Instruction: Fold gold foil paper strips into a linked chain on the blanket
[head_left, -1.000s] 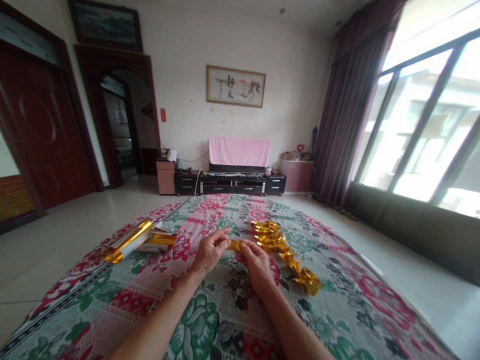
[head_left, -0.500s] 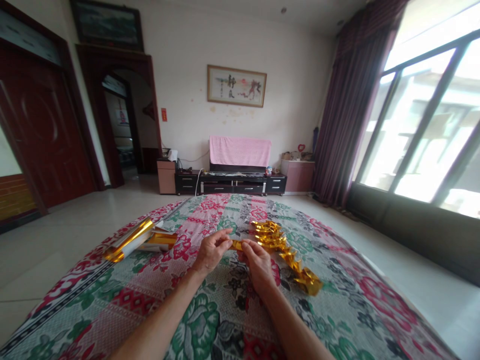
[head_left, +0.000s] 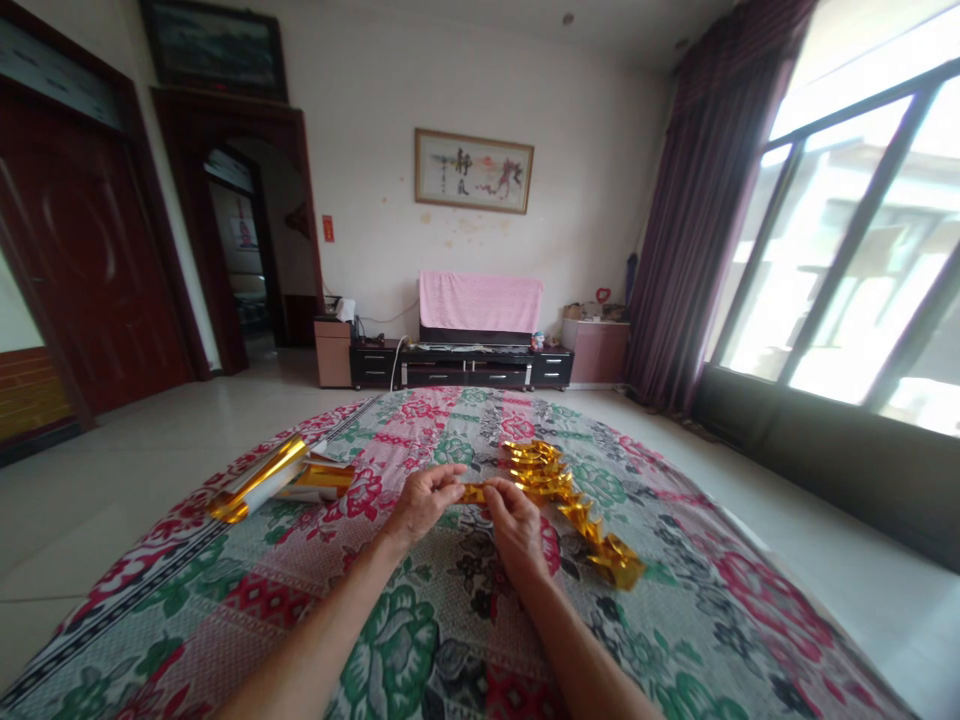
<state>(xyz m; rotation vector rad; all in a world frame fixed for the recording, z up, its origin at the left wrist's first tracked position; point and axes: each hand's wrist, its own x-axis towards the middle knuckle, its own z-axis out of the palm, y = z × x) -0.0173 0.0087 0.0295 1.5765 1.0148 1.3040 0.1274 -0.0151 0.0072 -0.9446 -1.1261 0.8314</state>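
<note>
Between my two hands a small folded piece of gold foil paper [head_left: 473, 493] is stretched, held just above the cloth. My left hand [head_left: 424, 503] pinches its left end between thumb and fingers. The right end is in the pinch of my right hand [head_left: 515, 520]. To the right of my right hand lies a row of folded gold foil pieces [head_left: 546, 475], which runs toward me and ends in a wider piece [head_left: 620, 562]. Over on the left, loosely rolled gold foil sheets [head_left: 270, 478] with pale undersides rest on the cloth.
A flowered cloth [head_left: 397, 650] covers the round table under my hands. Across the tiled floor stands a low black cabinet [head_left: 480, 370], with a pink towel [head_left: 480, 300] draped over a screen on it. A purple curtain [head_left: 690, 200] and a large window are on the right.
Both hands keep their pinch on the gold foil paper and have barely shifted. The fingers of my left hand are slightly lower. The foil pieces on the cloth have not moved.
</note>
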